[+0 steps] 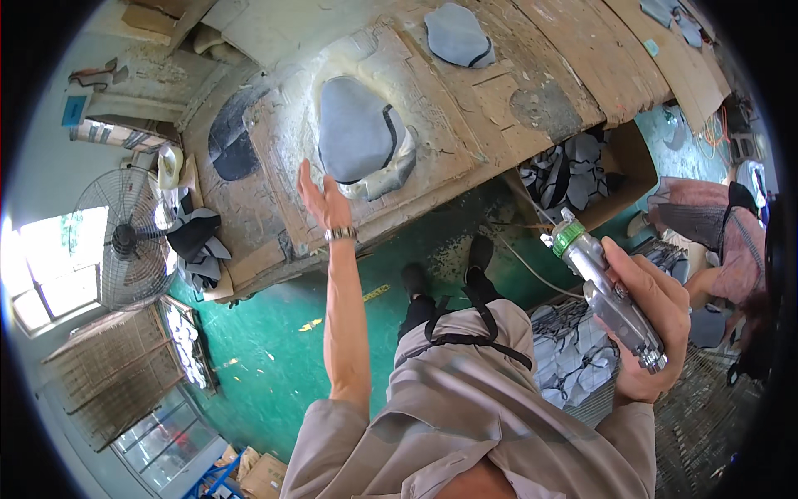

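My left hand (322, 200) is open, fingers stretched, at the near left edge of a grey fabric piece (356, 129) with a black strip along one side. Whether the fingertips touch it I cannot tell. The piece lies on a worn board (287, 183) crusted with whitish-yellow residue. Part of another grey piece (395, 179) sticks out from under it. My right hand (652, 312) is closed round a metal spray gun (603, 279) with a green ring near its nozzle end, held up to the right, away from the bench.
Farther right on the bench (490, 125) lies a similar grey piece (459, 35). A cardboard box (636, 162) of grey and black pieces stands below. A caged fan (125, 237) is at left. A hose (532, 270) crosses the green floor (274, 366). A person (731, 241) sits at right.
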Demonstrator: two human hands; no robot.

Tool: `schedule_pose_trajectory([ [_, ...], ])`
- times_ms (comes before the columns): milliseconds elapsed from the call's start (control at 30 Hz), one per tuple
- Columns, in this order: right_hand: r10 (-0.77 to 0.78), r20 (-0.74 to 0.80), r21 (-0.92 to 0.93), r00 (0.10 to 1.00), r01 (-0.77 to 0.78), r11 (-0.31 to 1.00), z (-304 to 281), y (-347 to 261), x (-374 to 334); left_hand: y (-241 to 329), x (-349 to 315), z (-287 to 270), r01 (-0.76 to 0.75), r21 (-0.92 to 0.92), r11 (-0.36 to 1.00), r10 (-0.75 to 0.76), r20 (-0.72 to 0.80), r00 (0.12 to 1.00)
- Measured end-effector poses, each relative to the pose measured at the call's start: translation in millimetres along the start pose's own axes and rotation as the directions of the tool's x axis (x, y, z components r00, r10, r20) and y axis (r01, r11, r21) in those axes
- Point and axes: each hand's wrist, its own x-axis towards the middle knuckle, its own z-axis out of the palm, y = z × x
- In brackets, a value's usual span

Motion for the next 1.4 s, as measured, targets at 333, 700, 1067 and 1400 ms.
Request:
schedule_pose_trajectory([
  [333,-0.245,0.124,-0.076,0.961,0.256,0.964,30.5,-43.2,3.8,-150.4,-154.9,-93.8,0.285,-0.046,0.958,-0.275,0.156,0.949],
  [700,-0.115,0.075,-0.153,0.991,0.125,0.980,55.8,-81.1,-8.9,-287.0,-272.7,-164.5,0.627,0.290,0.723,-0.690,0.273,0.670],
  [1067,-0.109,-0.048,-0.327,0.993,0.088,0.941,57.4,-95.7,-50.3,-265.8,-213.3,-135.7,0.370,0.237,0.898,-0.434,0.341,0.834],
  [1400,-0.319,0.138,-0.314,0.938,0.347,0.884,35.7,-82.1,-47.7,-181.8,-125.8,-110.6,0.395,-0.393,0.830,-0.317,0.249,0.915],
])
